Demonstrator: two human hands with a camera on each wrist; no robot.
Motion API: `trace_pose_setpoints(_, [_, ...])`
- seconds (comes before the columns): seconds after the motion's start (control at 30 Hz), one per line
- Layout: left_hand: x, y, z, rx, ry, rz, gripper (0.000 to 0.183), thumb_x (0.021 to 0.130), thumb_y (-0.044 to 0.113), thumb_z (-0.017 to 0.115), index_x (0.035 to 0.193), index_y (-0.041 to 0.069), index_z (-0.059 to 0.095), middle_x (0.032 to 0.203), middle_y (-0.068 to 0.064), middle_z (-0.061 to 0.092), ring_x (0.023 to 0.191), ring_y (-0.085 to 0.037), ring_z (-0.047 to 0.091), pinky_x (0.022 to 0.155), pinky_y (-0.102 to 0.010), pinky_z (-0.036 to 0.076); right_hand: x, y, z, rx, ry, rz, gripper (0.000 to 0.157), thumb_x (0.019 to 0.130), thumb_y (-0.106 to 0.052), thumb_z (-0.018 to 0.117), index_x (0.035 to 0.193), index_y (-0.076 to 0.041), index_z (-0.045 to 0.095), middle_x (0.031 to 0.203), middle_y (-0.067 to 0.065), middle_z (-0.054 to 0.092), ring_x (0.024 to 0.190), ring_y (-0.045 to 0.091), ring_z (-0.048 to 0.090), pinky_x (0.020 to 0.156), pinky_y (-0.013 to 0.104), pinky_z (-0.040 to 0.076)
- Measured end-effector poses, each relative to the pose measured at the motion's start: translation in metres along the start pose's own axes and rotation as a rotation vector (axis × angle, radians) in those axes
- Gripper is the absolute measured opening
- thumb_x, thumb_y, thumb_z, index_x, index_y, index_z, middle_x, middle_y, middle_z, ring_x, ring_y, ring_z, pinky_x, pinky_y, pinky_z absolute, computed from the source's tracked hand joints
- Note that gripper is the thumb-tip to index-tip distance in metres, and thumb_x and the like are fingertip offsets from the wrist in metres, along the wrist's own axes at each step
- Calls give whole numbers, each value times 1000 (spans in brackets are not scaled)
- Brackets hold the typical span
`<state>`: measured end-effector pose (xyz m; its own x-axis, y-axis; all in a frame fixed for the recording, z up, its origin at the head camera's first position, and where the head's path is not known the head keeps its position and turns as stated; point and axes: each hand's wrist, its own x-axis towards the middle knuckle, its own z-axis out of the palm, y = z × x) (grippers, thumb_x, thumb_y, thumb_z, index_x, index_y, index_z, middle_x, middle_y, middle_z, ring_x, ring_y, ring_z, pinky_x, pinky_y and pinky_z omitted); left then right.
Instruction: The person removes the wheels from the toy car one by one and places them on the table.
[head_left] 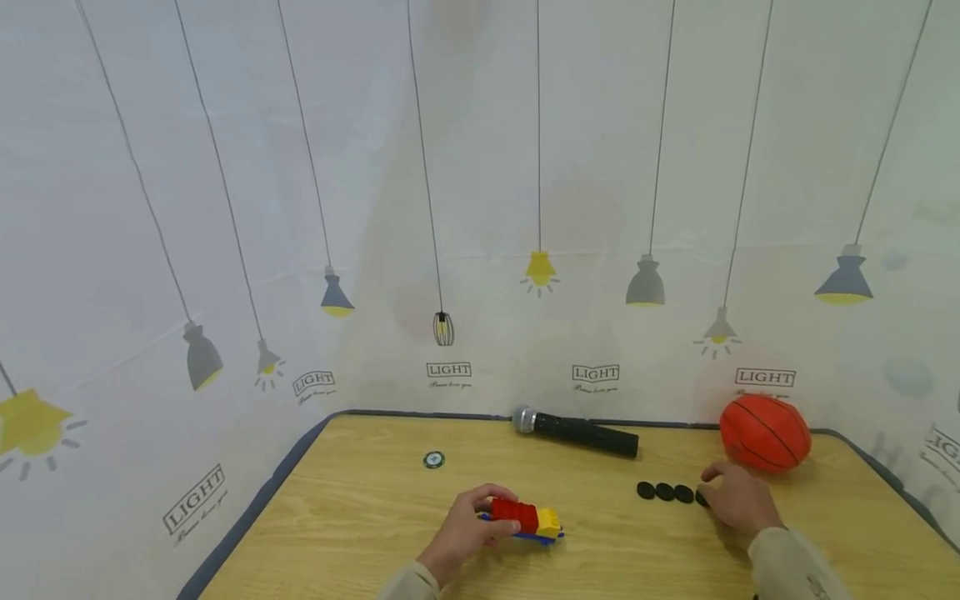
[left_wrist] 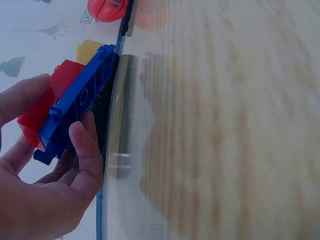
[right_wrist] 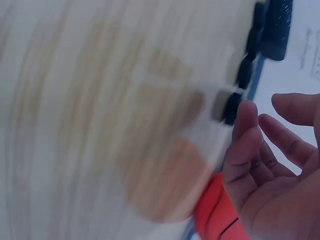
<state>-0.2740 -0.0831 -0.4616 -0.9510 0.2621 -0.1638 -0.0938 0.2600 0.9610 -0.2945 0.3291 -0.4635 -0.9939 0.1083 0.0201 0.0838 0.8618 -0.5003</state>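
Note:
My left hand (head_left: 460, 533) grips a toy car (head_left: 517, 516) with a red body, a yellow front and a blue base. In the left wrist view the thumb lies on one side of the red body (left_wrist: 67, 78) and fingers reach below the blue base (left_wrist: 82, 95), whose underside shows. Over at the right, my right hand (head_left: 742, 502) hovers by the end of a row of several small black discs (head_left: 664, 492). The right wrist view shows its fingers loosely bent, thumb apart, with fingertips right at the nearest disc (right_wrist: 232, 108) and nothing held between them.
A black microphone (head_left: 585, 435) with a silver head lies at the table's back edge. To its right a red ball (head_left: 765, 433) sits behind my right hand. A round green-and-white chip (head_left: 433, 459) lies back left. A white lamp-print sheet (head_left: 495, 192) hangs around the wooden table (head_left: 337, 500).

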Motion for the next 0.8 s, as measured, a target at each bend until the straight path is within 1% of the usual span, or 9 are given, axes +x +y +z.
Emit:
trace_pose_setpoints(0.1, [0, 1, 1, 8, -1, 0, 39, 86, 14, 79, 123, 12, 67, 130, -14, 62, 99, -23, 61, 78, -31, 56, -5, -13, 0, 68, 28, -61, 28, 92, -17, 64, 110, 4, 65, 81, 9, 70, 67, 18, 61, 61, 34, 49])
trace_pose_setpoints(0.13, [1, 1, 1, 9, -2, -1, 39, 86, 13, 79, 123, 12, 67, 130, -14, 62, 99, -23, 61, 78, -31, 56, -8, -18, 0, 100, 30, -81, 28, 92, -16, 64, 111, 5, 65, 77, 7, 70, 62, 17, 61, 58, 32, 47])
trace_pose_setpoints(0.2, [2, 0, 2, 7, -6, -1, 38, 86, 13, 79, 122, 12, 67, 130, -13, 63, 99, -23, 61, 79, -32, 56, -13, -29, 3, 156, 27, -107, 27, 92, -14, 65, 112, 4, 65, 75, 6, 70, 56, 16, 61, 54, 31, 48])
trace_pose_setpoints(0.27, [2, -1, 3, -1, -12, 0, 38, 86, 11, 79, 122, 12, 67, 129, -13, 64, 100, -22, 61, 79, -32, 56, -17, -40, 7, 207, 8, -134, 26, 92, -13, 65, 114, 3, 65, 76, 7, 70, 55, 16, 61, 53, 31, 48])
trace_pose_setpoints(0.33, [3, -2, 5, -6, -17, 1, 39, 86, 9, 78, 122, 12, 67, 127, -13, 65, 99, -22, 61, 79, -33, 56, -20, -48, 12, 252, -36, -163, 27, 93, -13, 66, 116, 0, 65, 79, 8, 70, 56, 18, 61, 53, 30, 48])
trace_pose_setpoints(0.47, [3, -4, 7, -15, -25, 7, 40, 85, 7, 77, 123, 10, 66, 123, -13, 67, 98, -22, 62, 80, -33, 56, -25, -62, 24, 336, -189, -264, 29, 95, -15, 66, 121, -1, 63, 84, 10, 68, 60, 20, 61, 54, 30, 50])
trace_pose_setpoints(0.57, [4, -4, 8, -19, -29, 9, 40, 85, 5, 77, 123, 10, 65, 120, -13, 68, 97, -22, 62, 80, -32, 55, -28, -72, 33, 361, -289, -339, 31, 96, -17, 66, 123, -2, 63, 86, 9, 68, 64, 19, 61, 55, 30, 50])
trace_pose_setpoints(0.67, [5, -3, 10, -22, -36, 12, 40, 85, 4, 77, 122, 9, 65, 118, -13, 69, 97, -22, 63, 81, -32, 55, -33, -83, 41, 384, -331, -385, 33, 95, -19, 68, 123, -3, 64, 90, 6, 68, 70, 14, 60, 61, 27, 50])
trace_pose_setpoints(0.8, [6, -4, 13, -29, -43, 12, 39, 84, 3, 77, 120, 10, 65, 116, -13, 69, 98, -22, 63, 80, -32, 56, -39, -99, 47, 406, -312, -456, 37, 92, -20, 72, 125, -5, 64, 100, 9, 69, 83, 13, 61, 68, 24, 50])
